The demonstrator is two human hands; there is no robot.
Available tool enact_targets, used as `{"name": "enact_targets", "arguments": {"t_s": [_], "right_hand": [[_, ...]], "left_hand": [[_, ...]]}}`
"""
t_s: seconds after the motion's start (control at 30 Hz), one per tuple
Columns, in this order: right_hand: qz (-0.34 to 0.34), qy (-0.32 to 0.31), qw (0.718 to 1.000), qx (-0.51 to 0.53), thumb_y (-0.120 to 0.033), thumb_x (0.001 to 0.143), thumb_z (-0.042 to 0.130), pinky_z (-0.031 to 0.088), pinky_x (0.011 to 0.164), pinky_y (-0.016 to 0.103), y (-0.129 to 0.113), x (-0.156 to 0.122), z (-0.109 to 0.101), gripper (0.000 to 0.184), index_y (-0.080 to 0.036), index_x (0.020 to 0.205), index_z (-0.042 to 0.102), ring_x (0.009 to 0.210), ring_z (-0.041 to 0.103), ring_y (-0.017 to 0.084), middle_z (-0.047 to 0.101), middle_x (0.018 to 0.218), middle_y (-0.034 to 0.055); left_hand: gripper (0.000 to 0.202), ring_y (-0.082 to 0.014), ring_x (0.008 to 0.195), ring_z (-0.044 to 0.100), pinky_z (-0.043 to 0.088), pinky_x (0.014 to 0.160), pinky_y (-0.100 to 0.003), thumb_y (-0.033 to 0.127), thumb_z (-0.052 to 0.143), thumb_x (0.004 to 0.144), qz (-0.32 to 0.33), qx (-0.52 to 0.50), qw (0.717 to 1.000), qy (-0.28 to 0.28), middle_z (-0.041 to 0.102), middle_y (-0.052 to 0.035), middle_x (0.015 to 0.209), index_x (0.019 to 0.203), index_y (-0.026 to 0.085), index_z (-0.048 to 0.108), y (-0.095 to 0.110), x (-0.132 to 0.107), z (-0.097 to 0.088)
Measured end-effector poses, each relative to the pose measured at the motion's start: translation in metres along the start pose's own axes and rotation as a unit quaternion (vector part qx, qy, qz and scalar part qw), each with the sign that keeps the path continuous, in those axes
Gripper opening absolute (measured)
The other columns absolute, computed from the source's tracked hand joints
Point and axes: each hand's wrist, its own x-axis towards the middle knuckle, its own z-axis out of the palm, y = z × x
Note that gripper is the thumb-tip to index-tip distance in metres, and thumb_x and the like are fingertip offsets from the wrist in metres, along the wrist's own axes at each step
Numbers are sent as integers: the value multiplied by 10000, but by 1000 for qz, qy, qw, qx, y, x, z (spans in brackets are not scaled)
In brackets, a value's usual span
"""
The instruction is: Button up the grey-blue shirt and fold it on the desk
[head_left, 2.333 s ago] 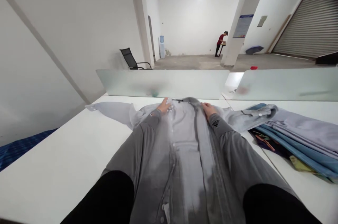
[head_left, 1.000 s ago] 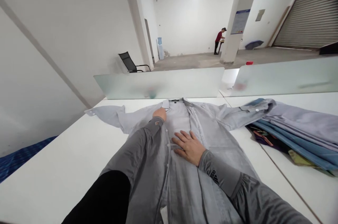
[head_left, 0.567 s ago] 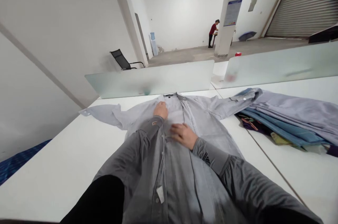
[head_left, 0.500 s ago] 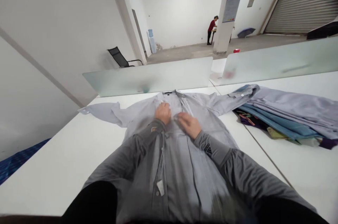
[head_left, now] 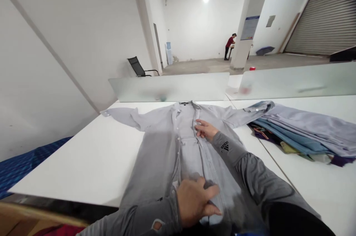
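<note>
A grey button-up shirt [head_left: 160, 154] lies face up with its front unbuttoned, its collar at the far side and its sleeves spread to both sides. My right hand [head_left: 207, 131] rests at the right front edge below the collar, fingers apart and touching the cloth. Low over the shirt's lower front is my left hand [head_left: 193, 200], its fingers spread and partly blurred. Whether the left fingertips touch the fabric I cannot tell. The shirt's bottom is hidden behind my arms and the frame edge.
On the right, a pile of folded clothes [head_left: 306, 128] lies under the shirt's right cuff. Frosted dividers [head_left: 172, 87] line the back of the white table [head_left: 91, 162]. Beyond are a black chair [head_left: 137, 67] and a person [head_left: 229, 46] by a pillar.
My left hand has come down from the upper chest to the shirt's lower front. My right hand has shifted slightly right along the front edge. The camera view has tilted up.
</note>
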Motion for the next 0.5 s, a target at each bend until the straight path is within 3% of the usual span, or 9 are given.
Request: {"name": "enact_targets", "arguments": {"t_s": [0.07, 0.13, 0.2, 0.4, 0.5], "right_hand": [[-9, -35, 999, -16, -193, 855, 578, 375, 358, 153, -9, 4, 17, 405, -161, 1258, 546, 500, 606, 80, 689, 866, 42], [-14, -49, 998, -46, -192, 814, 623, 380, 366, 160, -16, 12, 32, 310, -152, 1121, 639, 505, 615, 95, 701, 818, 36], [-19, -23, 996, -84, -183, 806, 619, 387, 393, 159, -19, 22, 37, 222, -142, 1016, 673, 513, 611, 96, 698, 764, 25], [8, 164, 961, -223, -204, 880, 474, 417, 513, 187, -17, 62, 1, 201, -112, 942, 642, 552, 602, 112, 654, 639, 27], [10, 197, 938, -284, -278, 876, 514, 456, 612, 230, -19, 81, -4, 220, -110, 914, 650, 641, 635, 151, 669, 663, 55]], "left_hand": [[624, -198, 686, 612, 395, 523, -267, 771, 398, 791, 19, 5, 1000, 0, 639, -34, 913, 1276, 391, 494, 0, -1, -1], [550, -202, 694, 617, 386, 512, -266, 733, 412, 825, 30, -2, 999, -15, 643, -35, 873, 1195, 350, 551, -2, -1, -1], [503, -203, 710, 619, 386, 519, -270, 702, 420, 850, 21, -22, 999, -30, 646, -49, 859, 1061, 285, 608, -6, -3, -2], [400, -200, 728, 612, 399, 561, -299, 580, 450, 898, -84, -106, 990, -36, 647, -69, 928, 937, 240, 657, -14, -14, 2], [425, -225, 721, 611, 400, 556, -320, 550, 551, 828, -138, -126, 981, -45, 637, -90, 997, 1152, 282, 611, -12, -14, 12]]}}
